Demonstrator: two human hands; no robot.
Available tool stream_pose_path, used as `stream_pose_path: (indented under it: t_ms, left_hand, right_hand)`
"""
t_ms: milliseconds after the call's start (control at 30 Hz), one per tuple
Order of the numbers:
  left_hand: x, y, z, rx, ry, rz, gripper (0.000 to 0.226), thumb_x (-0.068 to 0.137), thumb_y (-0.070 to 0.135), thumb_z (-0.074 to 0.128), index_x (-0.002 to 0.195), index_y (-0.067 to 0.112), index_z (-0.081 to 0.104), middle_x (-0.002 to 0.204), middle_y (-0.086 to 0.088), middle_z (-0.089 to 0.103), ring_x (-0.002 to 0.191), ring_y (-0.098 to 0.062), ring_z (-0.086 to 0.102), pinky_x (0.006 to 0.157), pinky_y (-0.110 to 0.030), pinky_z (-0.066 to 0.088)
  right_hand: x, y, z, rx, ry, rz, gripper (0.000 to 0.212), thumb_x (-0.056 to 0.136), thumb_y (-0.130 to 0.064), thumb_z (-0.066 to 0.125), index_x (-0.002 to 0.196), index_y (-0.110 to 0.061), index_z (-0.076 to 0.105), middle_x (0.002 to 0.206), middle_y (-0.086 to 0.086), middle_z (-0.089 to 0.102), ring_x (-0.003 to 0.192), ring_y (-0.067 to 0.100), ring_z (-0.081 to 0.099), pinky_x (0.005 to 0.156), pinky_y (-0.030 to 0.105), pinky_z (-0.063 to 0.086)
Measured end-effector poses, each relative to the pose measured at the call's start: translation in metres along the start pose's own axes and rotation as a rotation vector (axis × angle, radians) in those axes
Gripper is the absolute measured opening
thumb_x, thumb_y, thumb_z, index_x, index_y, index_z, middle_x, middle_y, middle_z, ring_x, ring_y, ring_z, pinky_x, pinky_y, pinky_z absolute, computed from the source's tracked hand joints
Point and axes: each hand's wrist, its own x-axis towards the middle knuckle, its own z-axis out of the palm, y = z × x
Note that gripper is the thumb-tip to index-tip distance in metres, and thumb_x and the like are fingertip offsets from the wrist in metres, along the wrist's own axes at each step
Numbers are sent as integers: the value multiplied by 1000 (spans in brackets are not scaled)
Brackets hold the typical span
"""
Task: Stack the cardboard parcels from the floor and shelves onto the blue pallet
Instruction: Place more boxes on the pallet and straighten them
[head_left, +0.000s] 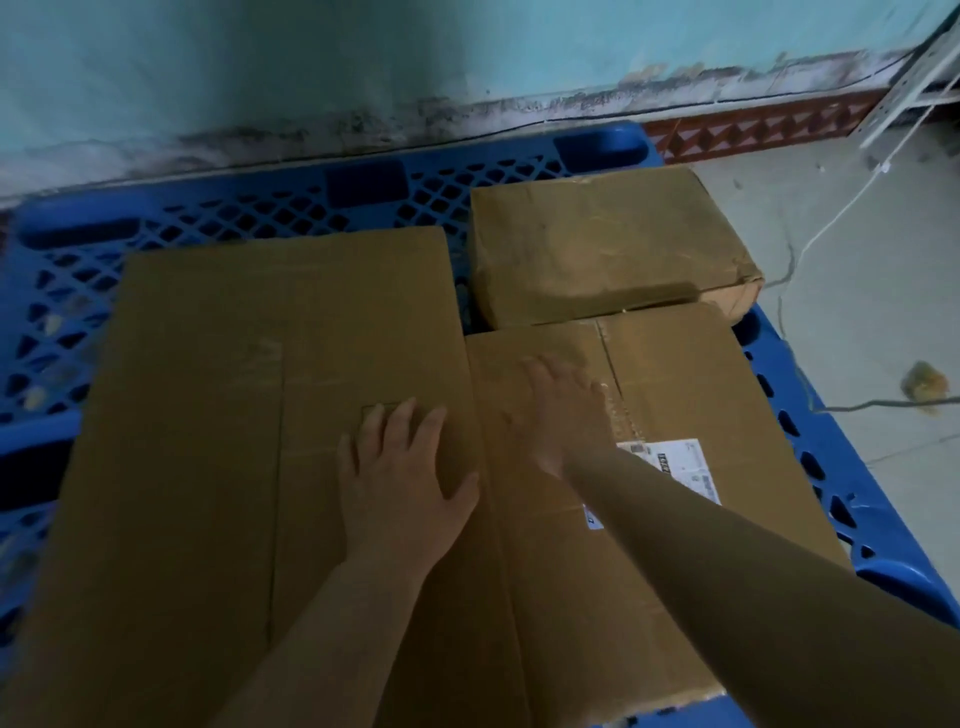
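Parcels on blue pallet (218, 208) | my left hand (400, 467) flat, fingers spread, on big parcel (234, 389), long axis 12–6 | right hand (561, 410) flat, empty, on labelled parcel (701, 395) at 3 o'clock | seam between them

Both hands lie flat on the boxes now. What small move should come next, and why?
Probably lift both hands away: the left hand and right hand rest open on two parcels, the large box and the labelled box, already flat, side by side on the blue pallet.
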Motion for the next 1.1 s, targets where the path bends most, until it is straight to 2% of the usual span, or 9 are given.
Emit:
stream_pose_path:
  t_ms: [133,233,267,367,433,567,700,967,1100]
  left_hand:
    - [9,-12,11,68,10,26,79,80,74,19,144,40,-12,157,9,-11,145,-20,-13,114,-49,-12]
    - [10,-18,21,50,19,36,79,75,75,9,142,42,-18,156,10,-15,142,-16,-22,109,-46,-21]
    - [11,-19,24,49,42,41,78,76,75,11,143,42,-13,157,9,-9,143,-16,-17,109,-46,-19]
    - [12,-19,27,46,41,41,74,76,74,27,140,36,34,146,3,42,137,-22,31,106,-50,13]
    - [13,-21,31,44,66,70,74,74,75,33,134,34,44,137,3,53,129,-23,34,102,-51,20]
    - [14,-22,35,45,117,82,75,72,74,35,134,33,45,137,3,53,128,-22,33,102,-52,20]
    - [14,-22,37,21,124,74,75,70,73,37,133,34,45,138,2,52,129,-23,33,103,-52,20]
    - [13,-23,35,14,97,76,75,69,72,38,133,34,46,138,2,51,128,-24,34,104,-53,20]
    - [12,-23,34,19,94,78,75,68,72,40,133,34,45,137,2,51,128,-24,35,104,-53,20]
  right_hand:
    - [41,-22,1,-88,0,-9,52,97,-32,40,145,-19,29,153,3,28,141,24,23,115,47,20]
    - [69,-26,1,-123,-29,58,51,95,-33,38,144,-17,31,150,5,33,140,24,26,116,50,16]
    - [78,-26,2,-127,-31,87,52,95,-35,37,143,-16,32,149,6,34,139,25,28,115,49,14]
    - [101,-26,2,-119,-25,201,58,94,-44,38,143,-13,32,148,9,35,136,28,32,112,47,19]
    - [112,-27,0,-122,-16,283,63,91,-48,41,142,-12,35,146,11,36,135,30,31,110,46,23]
    - [123,-33,-1,-98,-36,328,65,87,-47,52,137,-7,41,143,13,38,134,31,32,107,45,29]
    - [131,-39,0,-15,-86,375,51,87,-37,54,125,-4,51,128,15,50,122,32,44,102,44,38]
    - [137,-38,-2,53,-113,404,40,89,-30,50,119,-4,56,123,16,56,118,33,47,99,42,41]
    - [136,-35,-1,16,-116,355,45,88,-32,53,125,-7,50,127,14,51,123,33,39,95,41,38]
